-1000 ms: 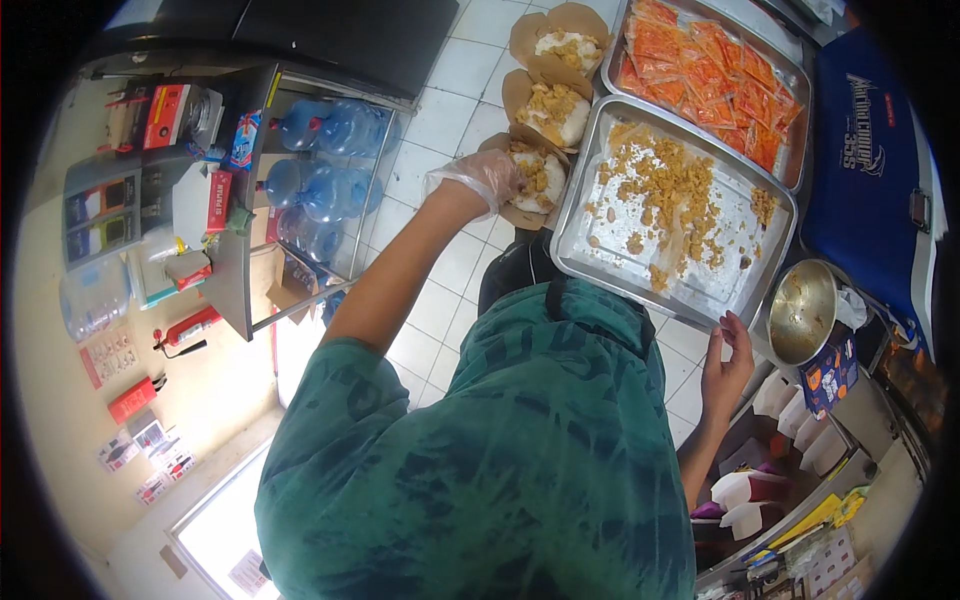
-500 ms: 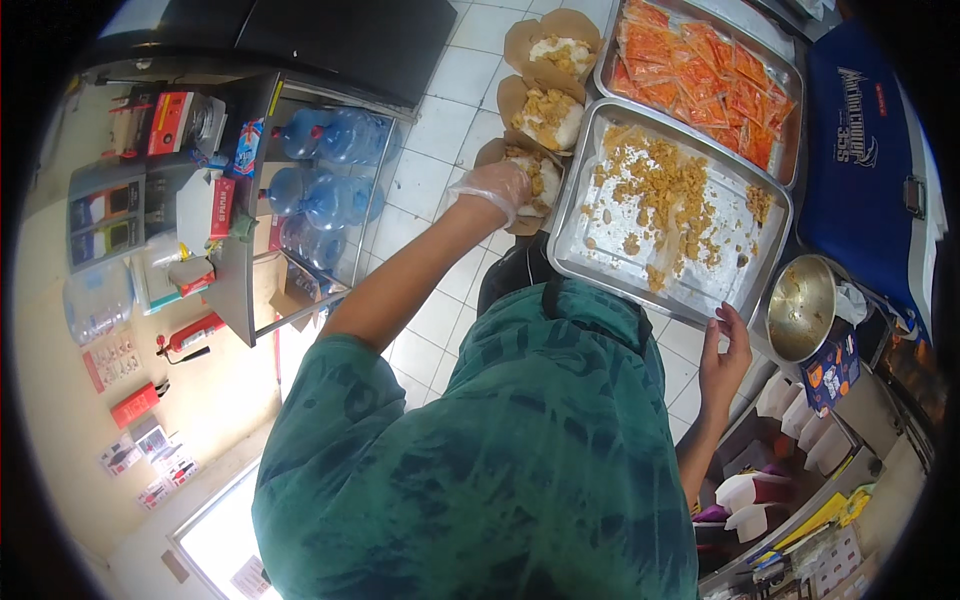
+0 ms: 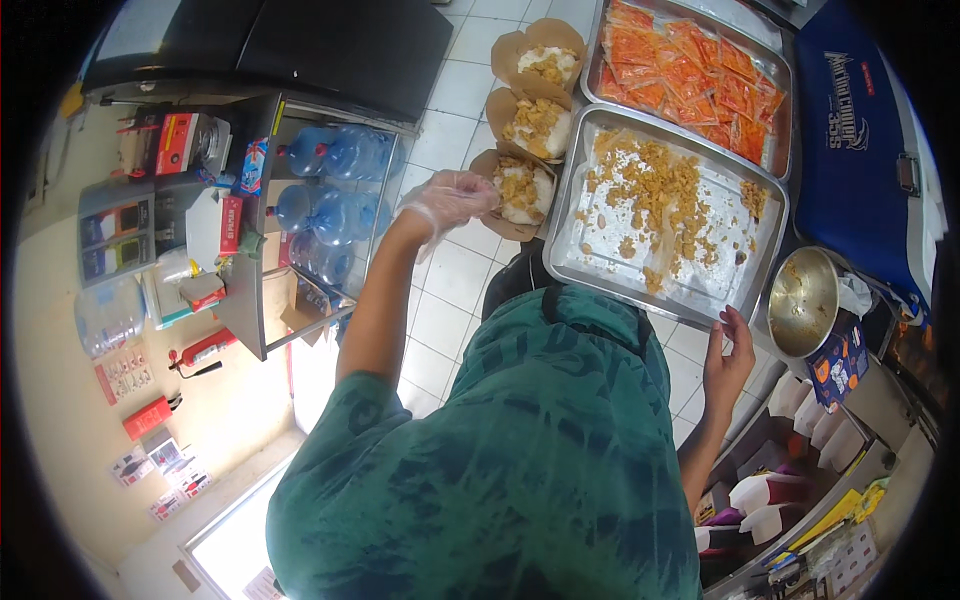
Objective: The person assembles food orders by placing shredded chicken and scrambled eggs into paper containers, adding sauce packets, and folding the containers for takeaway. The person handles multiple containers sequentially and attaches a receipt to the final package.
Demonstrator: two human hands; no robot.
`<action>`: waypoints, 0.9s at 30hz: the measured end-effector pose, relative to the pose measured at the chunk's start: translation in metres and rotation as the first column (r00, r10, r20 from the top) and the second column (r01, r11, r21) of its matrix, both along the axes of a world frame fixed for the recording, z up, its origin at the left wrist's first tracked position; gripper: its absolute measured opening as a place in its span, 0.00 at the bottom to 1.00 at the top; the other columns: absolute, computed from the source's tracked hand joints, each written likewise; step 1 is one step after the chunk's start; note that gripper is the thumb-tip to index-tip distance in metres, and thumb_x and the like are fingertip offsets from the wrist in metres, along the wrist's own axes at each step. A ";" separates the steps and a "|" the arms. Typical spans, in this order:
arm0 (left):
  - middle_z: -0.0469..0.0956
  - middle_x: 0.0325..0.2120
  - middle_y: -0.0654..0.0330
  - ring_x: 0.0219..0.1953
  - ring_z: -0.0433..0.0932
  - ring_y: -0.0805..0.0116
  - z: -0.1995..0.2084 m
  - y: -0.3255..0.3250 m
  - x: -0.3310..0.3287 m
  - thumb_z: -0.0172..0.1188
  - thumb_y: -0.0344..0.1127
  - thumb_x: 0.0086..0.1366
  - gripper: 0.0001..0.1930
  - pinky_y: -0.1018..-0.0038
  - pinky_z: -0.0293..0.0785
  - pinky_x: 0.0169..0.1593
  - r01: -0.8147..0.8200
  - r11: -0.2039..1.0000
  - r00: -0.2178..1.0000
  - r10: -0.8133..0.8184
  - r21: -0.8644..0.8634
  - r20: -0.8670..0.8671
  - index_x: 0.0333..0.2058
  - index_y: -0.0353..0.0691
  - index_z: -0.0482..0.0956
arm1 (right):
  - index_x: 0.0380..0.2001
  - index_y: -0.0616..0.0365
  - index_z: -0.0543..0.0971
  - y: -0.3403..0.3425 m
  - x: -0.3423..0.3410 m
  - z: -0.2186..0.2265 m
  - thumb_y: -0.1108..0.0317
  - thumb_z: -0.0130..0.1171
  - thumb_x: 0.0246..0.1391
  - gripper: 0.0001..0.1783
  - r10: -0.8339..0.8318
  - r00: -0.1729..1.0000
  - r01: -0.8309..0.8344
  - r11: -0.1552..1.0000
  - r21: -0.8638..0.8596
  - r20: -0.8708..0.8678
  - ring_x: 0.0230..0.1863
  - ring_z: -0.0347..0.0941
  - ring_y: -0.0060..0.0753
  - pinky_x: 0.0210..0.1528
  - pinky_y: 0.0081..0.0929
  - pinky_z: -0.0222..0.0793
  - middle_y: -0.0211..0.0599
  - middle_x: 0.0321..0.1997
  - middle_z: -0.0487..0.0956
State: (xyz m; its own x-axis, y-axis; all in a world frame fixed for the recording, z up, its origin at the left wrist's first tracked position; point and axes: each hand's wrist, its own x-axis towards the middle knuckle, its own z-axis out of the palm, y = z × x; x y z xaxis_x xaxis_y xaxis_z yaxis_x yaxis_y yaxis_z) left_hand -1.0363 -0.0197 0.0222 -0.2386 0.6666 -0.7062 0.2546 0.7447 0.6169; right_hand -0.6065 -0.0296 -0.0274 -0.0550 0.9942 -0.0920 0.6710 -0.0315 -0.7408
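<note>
Nearest box: brown cardboard takeaway box with open flaps (image 3: 512, 232), left of the crumb tray, white rice (image 3: 542, 185) inside, crumbly golden-brown topping (image 3: 515, 182) over it
Left hand: in a clear plastic glove (image 3: 455, 200), right at that box's left edge, fingers bunched together; can't tell if they're pinching anything
Other boxes: two more like it lined up beyond, a middle one (image 3: 497, 110) and a far one (image 3: 506, 52), same rice-and-crumbs deal
Crumb tray: shallow silver metal tray (image 3: 710, 275), more of that topping scattered in it
Right hand: bare (image 3: 730, 350), loosely open by the tray's near right corner; can't tell if it's touching
Packet tray: second silver tray (image 3: 786, 140) just beyond, piled with orange-red sachets (image 3: 690, 75)
Off right: round metal bowl (image 3: 803, 300), big blue box with a latch (image 3: 850, 130)
</note>
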 end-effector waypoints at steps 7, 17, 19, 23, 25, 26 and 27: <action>0.73 0.23 0.60 0.22 0.71 0.78 -0.006 -0.016 -0.006 0.57 0.29 0.56 0.03 0.82 0.62 0.22 -0.309 0.948 0.779 0.204 0.081 0.593 0.29 0.39 0.72 | 0.47 0.64 0.74 0.007 -0.003 0.002 0.70 0.55 0.57 0.16 0.055 0.998 -0.055 0.998 -0.002 0.013 0.42 0.75 0.32 0.48 0.28 0.68 0.44 0.44 0.79; 0.73 0.17 0.64 0.13 0.68 0.77 -0.022 -0.017 0.012 0.66 0.24 0.53 0.12 0.81 0.59 0.16 -0.293 0.932 0.857 0.156 0.215 0.492 0.32 0.40 0.71 | 0.47 0.64 0.74 0.007 -0.002 0.001 0.70 0.55 0.57 0.16 0.065 0.998 -0.065 0.998 0.004 0.020 0.42 0.75 0.32 0.47 0.27 0.68 0.44 0.44 0.79; 0.74 0.18 0.63 0.14 0.68 0.76 -0.011 -0.014 0.024 0.63 0.24 0.55 0.13 0.82 0.60 0.16 -0.300 0.925 0.864 0.160 0.233 0.477 0.38 0.40 0.71 | 0.47 0.64 0.74 0.005 -0.002 0.000 0.70 0.55 0.56 0.16 0.062 0.998 -0.062 0.998 0.001 0.021 0.41 0.75 0.32 0.47 0.27 0.68 0.44 0.43 0.79; 0.76 0.23 0.58 0.17 0.71 0.74 -0.015 -0.016 0.020 0.59 0.24 0.58 0.18 0.82 0.65 0.18 -0.472 0.871 0.665 0.250 0.136 0.704 0.48 0.38 0.68 | 0.47 0.64 0.74 0.003 -0.002 -0.001 0.70 0.55 0.56 0.16 0.062 0.998 -0.062 0.998 -0.010 0.017 0.41 0.75 0.31 0.47 0.27 0.68 0.43 0.42 0.79; 0.76 0.27 0.56 0.20 0.73 0.72 -0.018 -0.018 0.022 0.58 0.24 0.59 0.16 0.82 0.68 0.20 -0.562 0.820 0.512 0.247 0.104 0.823 0.47 0.37 0.69 | 0.47 0.64 0.74 0.003 -0.002 0.000 0.71 0.55 0.56 0.16 0.058 0.998 -0.058 0.998 -0.010 0.015 0.41 0.75 0.31 0.47 0.27 0.68 0.43 0.42 0.79; 0.76 0.29 0.55 0.21 0.74 0.71 -0.019 -0.019 0.025 0.57 0.25 0.60 0.15 0.82 0.70 0.21 -0.603 0.793 0.428 0.238 0.080 0.872 0.46 0.36 0.69 | 0.47 0.64 0.74 0.003 -0.002 0.001 0.71 0.55 0.56 0.16 0.056 0.998 -0.055 0.998 -0.010 0.014 0.41 0.75 0.31 0.47 0.27 0.68 0.43 0.42 0.79; 0.76 0.30 0.55 0.22 0.74 0.70 -0.017 -0.019 0.029 0.57 0.25 0.60 0.15 0.82 0.70 0.22 -0.621 0.782 0.386 0.251 0.050 0.888 0.45 0.35 0.69 | 0.47 0.64 0.74 0.003 -0.003 0.001 0.71 0.55 0.56 0.16 0.053 0.999 -0.053 0.999 -0.010 0.013 0.41 0.75 0.31 0.47 0.28 0.68 0.43 0.42 0.79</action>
State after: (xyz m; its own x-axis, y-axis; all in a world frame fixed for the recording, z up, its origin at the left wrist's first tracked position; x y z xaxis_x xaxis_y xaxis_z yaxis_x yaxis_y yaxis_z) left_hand -1.0078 -0.0389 0.0048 -0.0251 0.8645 -0.5020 -0.7848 0.2940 0.5455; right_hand -0.6090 -0.0268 -0.0262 -0.1063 0.9890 -0.1030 0.6814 -0.0030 -0.7319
